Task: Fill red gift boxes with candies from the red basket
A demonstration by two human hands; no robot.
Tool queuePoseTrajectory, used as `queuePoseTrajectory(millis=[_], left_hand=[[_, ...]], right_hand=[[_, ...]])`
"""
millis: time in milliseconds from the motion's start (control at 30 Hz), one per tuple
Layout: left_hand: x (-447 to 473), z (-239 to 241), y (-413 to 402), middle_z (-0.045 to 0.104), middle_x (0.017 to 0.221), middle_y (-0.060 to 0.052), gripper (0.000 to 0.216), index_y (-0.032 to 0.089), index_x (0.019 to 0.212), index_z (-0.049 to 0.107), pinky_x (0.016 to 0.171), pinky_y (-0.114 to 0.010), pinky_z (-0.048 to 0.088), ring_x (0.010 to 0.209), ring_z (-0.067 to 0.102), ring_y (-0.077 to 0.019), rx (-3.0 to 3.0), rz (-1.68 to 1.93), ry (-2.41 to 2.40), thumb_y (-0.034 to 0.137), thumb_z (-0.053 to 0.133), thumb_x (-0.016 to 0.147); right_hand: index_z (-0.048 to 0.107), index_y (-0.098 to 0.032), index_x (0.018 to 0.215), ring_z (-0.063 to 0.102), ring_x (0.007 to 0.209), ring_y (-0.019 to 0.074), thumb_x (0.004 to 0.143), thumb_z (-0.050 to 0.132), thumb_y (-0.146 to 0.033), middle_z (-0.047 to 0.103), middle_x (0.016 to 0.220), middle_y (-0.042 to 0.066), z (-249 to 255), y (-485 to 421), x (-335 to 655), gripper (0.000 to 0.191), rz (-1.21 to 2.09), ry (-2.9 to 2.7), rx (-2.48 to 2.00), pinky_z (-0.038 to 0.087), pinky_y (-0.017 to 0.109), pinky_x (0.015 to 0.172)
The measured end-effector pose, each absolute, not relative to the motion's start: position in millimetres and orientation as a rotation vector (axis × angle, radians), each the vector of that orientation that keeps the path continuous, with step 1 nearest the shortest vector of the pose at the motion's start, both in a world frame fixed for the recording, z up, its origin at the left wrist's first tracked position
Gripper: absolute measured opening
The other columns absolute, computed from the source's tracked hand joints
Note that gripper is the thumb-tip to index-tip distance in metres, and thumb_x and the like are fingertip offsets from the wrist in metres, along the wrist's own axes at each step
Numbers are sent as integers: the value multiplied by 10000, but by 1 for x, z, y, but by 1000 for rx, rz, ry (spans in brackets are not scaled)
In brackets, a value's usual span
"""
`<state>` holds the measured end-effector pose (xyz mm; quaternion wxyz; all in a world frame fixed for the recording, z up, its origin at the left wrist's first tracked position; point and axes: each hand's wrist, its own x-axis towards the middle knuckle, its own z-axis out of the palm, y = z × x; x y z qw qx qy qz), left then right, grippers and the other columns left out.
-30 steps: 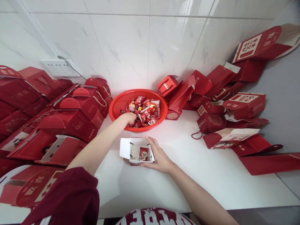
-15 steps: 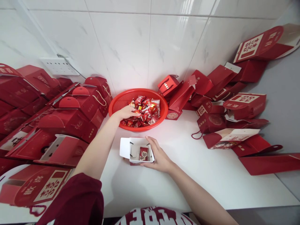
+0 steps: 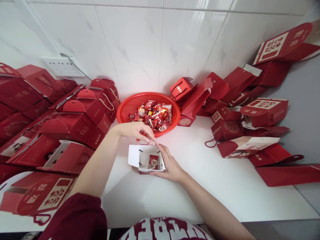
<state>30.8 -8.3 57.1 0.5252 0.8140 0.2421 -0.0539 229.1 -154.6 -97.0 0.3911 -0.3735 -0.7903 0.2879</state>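
A small open box with a white inside stands on the white counter in front of me, with one red wrapped candy in it. My right hand grips the box's right side. My left hand hovers just above the box's far edge, between the box and the red basket. Its fingers are curled and pinched together. What they hold I cannot make out. The basket is heaped with red wrapped candies.
Red gift boxes are stacked along the left, up to a wall socket. More red boxes and flattened red bags lie scattered at the right and back right. The tiled wall stands just behind the basket.
My left hand has drawn back out of the candy basket and come toward me, stopping over the open box. My right hand and the box have stayed put.
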Motion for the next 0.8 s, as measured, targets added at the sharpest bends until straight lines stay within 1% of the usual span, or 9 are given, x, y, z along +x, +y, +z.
queuePoseTrajectory(millis=[100, 200, 400, 467, 533, 600, 667, 733, 800], left_hand=[[30, 61, -19, 780, 927, -58, 334, 264, 1073, 791, 850, -298, 535, 933, 707, -233, 1842, -141, 625, 435, 732, 793], [24, 60, -24, 778, 925, -61, 361, 239, 1098, 774, 865, -299, 528, 939, 703, -225, 1818, -18, 612, 456, 706, 818], [-13, 47, -37, 744, 817, -48, 356, 182, 944, 759, 788, -274, 517, 818, 685, -189, 1936, 172, 944, 487, 584, 885], [-27, 34, -47, 727, 848, -38, 367, 186, 929, 726, 796, -280, 511, 841, 675, -193, 1977, 211, 1133, 491, 524, 901], [-40, 14, -60, 710, 956, -52, 366, 188, 975, 689, 803, -300, 505, 866, 667, -206, 2045, 210, 1418, 484, 485, 905], [-51, -11, -73, 663, 1119, -85, 384, 189, 1092, 646, 784, -323, 506, 859, 664, -219, 2088, 174, 1707, 477, 523, 869], [-61, -35, -84, 605, 1217, -107, 473, 192, 1191, 601, 777, -331, 515, 838, 668, -222, 2093, 122, 1807, 453, 610, 796], [-69, -55, -91, 610, 1179, -102, 468, 198, 1161, 615, 814, -324, 517, 875, 671, -233, 2095, 97, 1762, 412, 656, 747], [-76, -66, -96, 647, 1072, -86, 347, 209, 1022, 650, 839, -320, 509, 916, 664, -247, 2084, 102, 1697, 400, 667, 733]], right_hand=[[68, -230, 1582, 315, 1436, 340, 810, 766, -526, 319, 1516, 189, -97, -155, 229, 1082, 724, -2017, -957, 385, 527, 1144], [25, -239, 1584, 304, 1442, 359, 798, 777, -525, 302, 1526, 196, -98, -155, 228, 1124, 704, -2030, -962, 383, 546, 1139], [50, -261, 1584, 361, 1414, 340, 774, 786, -553, 331, 1516, 171, -97, -154, 238, 1133, 721, -2089, -993, 404, 513, 1131], [68, -266, 1583, 384, 1398, 345, 775, 784, -548, 349, 1503, 170, -96, -151, 244, 1116, 692, -2070, -1046, 412, 520, 1122], [64, -265, 1583, 378, 1401, 348, 787, 778, -529, 344, 1500, 172, -97, -148, 248, 1101, 656, -2007, -1112, 421, 524, 1113], [57, -268, 1584, 381, 1401, 341, 791, 780, -510, 331, 1503, 169, -99, -147, 249, 1100, 661, -1959, -1146, 442, 511, 1098], [50, -269, 1584, 387, 1396, 337, 793, 780, -501, 318, 1508, 168, -102, -147, 247, 1102, 685, -1949, -1149, 452, 504, 1091], [52, -268, 1584, 383, 1398, 341, 792, 780, -505, 308, 1514, 171, -103, -149, 244, 1102, 704, -1957, -1139, 441, 510, 1100], [56, -264, 1583, 370, 1407, 345, 785, 783, -512, 303, 1515, 174, -104, -151, 240, 1108, 718, -1962, -1124, 429, 514, 1112]])
